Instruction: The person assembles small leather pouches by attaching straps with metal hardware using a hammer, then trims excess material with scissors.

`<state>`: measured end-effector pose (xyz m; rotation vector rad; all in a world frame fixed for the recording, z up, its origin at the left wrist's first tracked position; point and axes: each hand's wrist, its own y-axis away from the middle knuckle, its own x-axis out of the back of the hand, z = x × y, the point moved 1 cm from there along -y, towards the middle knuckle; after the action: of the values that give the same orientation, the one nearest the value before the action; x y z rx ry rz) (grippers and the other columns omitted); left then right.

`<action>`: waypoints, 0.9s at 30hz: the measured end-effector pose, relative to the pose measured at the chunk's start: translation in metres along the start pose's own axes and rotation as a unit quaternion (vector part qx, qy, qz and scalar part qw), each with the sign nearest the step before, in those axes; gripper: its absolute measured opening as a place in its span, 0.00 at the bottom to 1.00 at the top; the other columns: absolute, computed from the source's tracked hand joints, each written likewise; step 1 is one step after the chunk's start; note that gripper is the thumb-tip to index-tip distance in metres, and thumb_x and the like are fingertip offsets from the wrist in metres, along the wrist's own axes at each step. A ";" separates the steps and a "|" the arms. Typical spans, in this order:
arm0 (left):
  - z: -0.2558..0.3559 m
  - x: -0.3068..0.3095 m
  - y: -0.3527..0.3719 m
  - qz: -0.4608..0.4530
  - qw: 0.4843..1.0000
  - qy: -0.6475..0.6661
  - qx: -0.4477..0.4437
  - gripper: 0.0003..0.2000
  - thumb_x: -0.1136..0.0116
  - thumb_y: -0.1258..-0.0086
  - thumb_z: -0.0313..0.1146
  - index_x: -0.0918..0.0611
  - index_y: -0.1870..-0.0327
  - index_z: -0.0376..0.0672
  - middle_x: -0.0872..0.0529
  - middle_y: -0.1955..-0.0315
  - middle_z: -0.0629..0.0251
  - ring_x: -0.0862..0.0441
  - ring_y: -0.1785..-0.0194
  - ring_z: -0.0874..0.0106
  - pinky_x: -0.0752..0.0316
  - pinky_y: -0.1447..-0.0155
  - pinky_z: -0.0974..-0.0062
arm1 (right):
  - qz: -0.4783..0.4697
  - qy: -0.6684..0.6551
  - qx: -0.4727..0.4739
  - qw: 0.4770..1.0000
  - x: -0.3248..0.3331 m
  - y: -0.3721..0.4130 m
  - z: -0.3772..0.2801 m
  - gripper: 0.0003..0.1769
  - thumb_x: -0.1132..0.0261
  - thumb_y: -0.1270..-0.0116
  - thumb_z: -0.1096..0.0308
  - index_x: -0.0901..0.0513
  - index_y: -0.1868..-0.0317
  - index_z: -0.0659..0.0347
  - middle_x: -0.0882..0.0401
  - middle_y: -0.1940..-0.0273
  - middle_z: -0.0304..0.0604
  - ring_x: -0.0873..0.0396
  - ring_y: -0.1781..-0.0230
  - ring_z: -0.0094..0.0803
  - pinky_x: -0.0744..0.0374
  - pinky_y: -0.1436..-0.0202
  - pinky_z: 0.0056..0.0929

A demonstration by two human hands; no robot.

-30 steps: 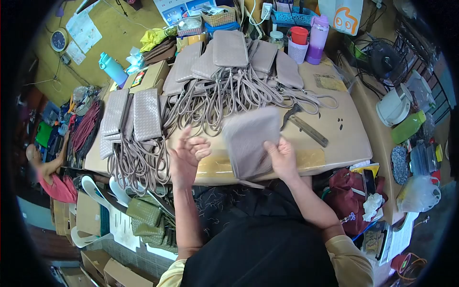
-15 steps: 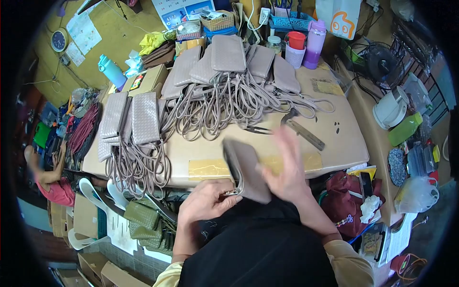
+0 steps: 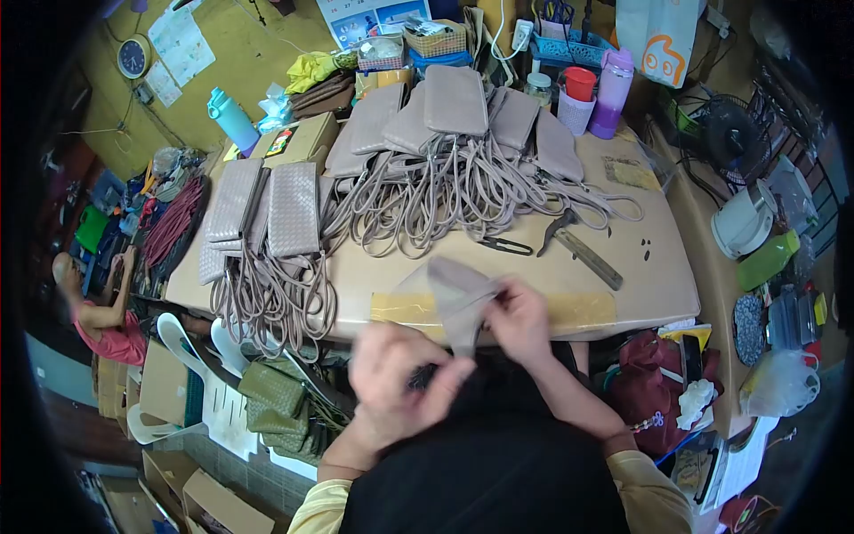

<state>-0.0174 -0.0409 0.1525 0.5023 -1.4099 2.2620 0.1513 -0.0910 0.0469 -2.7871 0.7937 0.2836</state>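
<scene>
A taupe pouch (image 3: 458, 303) is raised over the table's front edge, blurred by motion and slanted. My right hand (image 3: 519, 322) pinches its right side between thumb and fingers. Close to the pouch's lower end is my left hand (image 3: 400, 378), smeared by motion, its thumb pointing toward the pouch. Whether these left fingers grip anything does not show. Beyond the hands, a big pile of similar pouches (image 3: 455, 100) with looped wrist straps covers the back of the table. Woven-pattern pouches (image 3: 294, 206) lie at its left, their straps hanging off the edge.
Black-handled snips (image 3: 507, 246) and a hammer-like tool (image 3: 587, 258) lie on the padded table (image 3: 658, 276). Purple (image 3: 612, 93) and teal (image 3: 233, 120) bottles stand at the back. A maroon bag (image 3: 648, 392) is at right, green woven pouches (image 3: 276, 400) at left. Another person (image 3: 107, 311) sits far left.
The pouch has turned and tilted. My right hand, open and blurred before, now pinches it. My left hand, which held its lower corner, is now blurred. The view has shifted slightly.
</scene>
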 end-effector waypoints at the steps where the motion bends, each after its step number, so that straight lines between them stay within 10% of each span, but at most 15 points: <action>1: 0.004 -0.008 0.003 -0.058 0.998 0.029 0.026 0.16 0.24 0.50 0.33 0.20 0.65 0.40 0.20 0.70 0.62 0.21 0.65 0.66 0.28 0.61 0.70 | 0.054 -0.138 -0.005 0.989 0.003 -0.005 -0.003 0.05 0.35 0.34 0.78 0.21 0.59 0.66 0.21 0.68 0.36 0.22 0.70 0.18 0.23 0.68 0.19; 9: -0.039 -0.069 0.012 -0.018 1.000 -0.002 -0.003 0.20 0.27 0.52 0.23 0.15 0.55 0.41 0.17 0.67 0.61 0.19 0.63 0.64 0.25 0.60 0.71 | 0.106 -0.025 0.092 0.990 -0.005 0.015 -0.019 0.03 0.31 0.38 0.77 0.17 0.64 0.68 0.17 0.67 0.39 0.22 0.68 0.21 0.23 0.62 0.21; 12: -0.048 -0.075 0.026 -0.017 0.999 0.031 0.012 0.20 0.29 0.54 0.20 0.14 0.56 0.41 0.18 0.72 0.62 0.22 0.70 0.66 0.26 0.64 0.73 | 0.064 0.206 0.194 0.957 -0.003 0.015 -0.036 0.02 0.29 0.41 0.78 0.15 0.69 0.64 0.16 0.67 0.38 0.22 0.67 0.22 0.24 0.61 0.22; 18: -0.059 -0.044 0.027 0.049 0.995 0.037 0.084 0.13 0.28 0.49 0.23 0.14 0.61 0.40 0.19 0.76 0.66 0.23 0.70 0.71 0.29 0.66 0.75 | 0.236 0.029 0.081 0.968 0.054 -0.016 -0.019 0.08 0.31 0.42 0.83 0.19 0.63 0.67 0.20 0.68 0.36 0.25 0.69 0.19 0.25 0.63 0.17; 27: -0.106 -0.051 0.048 0.062 0.987 0.090 0.122 0.09 0.34 0.44 0.19 0.15 0.63 0.40 0.12 0.65 0.63 0.19 0.62 0.71 0.28 0.60 0.76 | 0.123 0.163 0.201 0.958 0.104 0.003 -0.014 0.12 0.33 0.41 0.82 0.17 0.56 0.69 0.18 0.67 0.42 0.21 0.66 0.24 0.23 0.59 0.21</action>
<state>-0.0082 0.0276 0.0465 0.2820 -1.1115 2.5244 0.2381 -0.1488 0.0345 -2.3763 1.1308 -0.2790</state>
